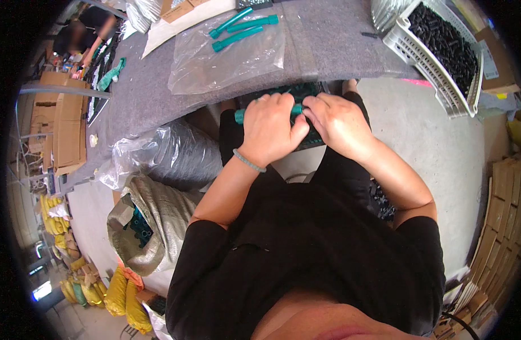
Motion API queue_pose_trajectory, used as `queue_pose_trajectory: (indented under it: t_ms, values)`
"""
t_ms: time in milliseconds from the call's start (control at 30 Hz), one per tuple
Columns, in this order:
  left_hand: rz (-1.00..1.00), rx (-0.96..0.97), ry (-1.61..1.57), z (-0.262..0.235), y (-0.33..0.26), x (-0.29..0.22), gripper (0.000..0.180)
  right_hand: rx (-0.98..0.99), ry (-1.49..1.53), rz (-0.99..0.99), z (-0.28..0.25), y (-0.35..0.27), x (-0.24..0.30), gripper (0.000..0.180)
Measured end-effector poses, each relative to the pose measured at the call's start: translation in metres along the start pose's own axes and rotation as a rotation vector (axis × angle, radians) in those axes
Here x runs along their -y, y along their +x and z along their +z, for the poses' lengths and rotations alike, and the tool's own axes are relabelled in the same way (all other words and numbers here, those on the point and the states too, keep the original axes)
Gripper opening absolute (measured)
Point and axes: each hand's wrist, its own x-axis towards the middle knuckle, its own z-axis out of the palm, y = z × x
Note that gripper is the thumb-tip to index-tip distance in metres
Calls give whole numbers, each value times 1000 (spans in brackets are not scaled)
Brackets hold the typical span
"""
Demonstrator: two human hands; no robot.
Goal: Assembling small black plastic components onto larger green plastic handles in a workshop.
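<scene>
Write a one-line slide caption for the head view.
Both hands, left hand and right hand, grip a teal tube beside a grey table with a white basket.

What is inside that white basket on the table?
The white basket is filled with small black cylindrical pieces, heaped nearly to the rim. Only the top layer shows; whatever lies deeper, and the basket's floor, are covered. Its far corner runs out of view.
</scene>
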Motion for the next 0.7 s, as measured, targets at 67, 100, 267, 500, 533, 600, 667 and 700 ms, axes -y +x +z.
queue_pose_trajectory:
  t_ms: [67, 100, 267, 500, 533, 600, 667, 700]
  values:
    - [-50, 24, 15, 11, -5, 1, 23, -23, 286, 67, 12, -4, -11, 15]
    - [-41, -5, 19, 16, -7, 0, 22, 43, 359, 193, 14, -6, -11, 16]
    - [-105, -13, 154, 23, 3, 3, 22, 126, 813, 562, 31, -5, -23, 20]
    - [131, -39, 71, 25, -37, 33, 51, 298, 595, 589, 75, -17, -65, 46]
    - [96, -12, 91, 30, -59, 44, 51, 280, 84, 476, 85, -22, -69, 62]
    - [-68, 24, 121, 34, -117, 65, 51, 287, 56, 486, 98, -35, -77, 61]
    - [-443, 17, 97, 46, -198, 81, 52, 350, 61, 517, 99, -36, -75, 55]
    - [-693, 2, 61, 65, -262, 93, 54, 368, 105, 470, 103, -39, -72, 51]
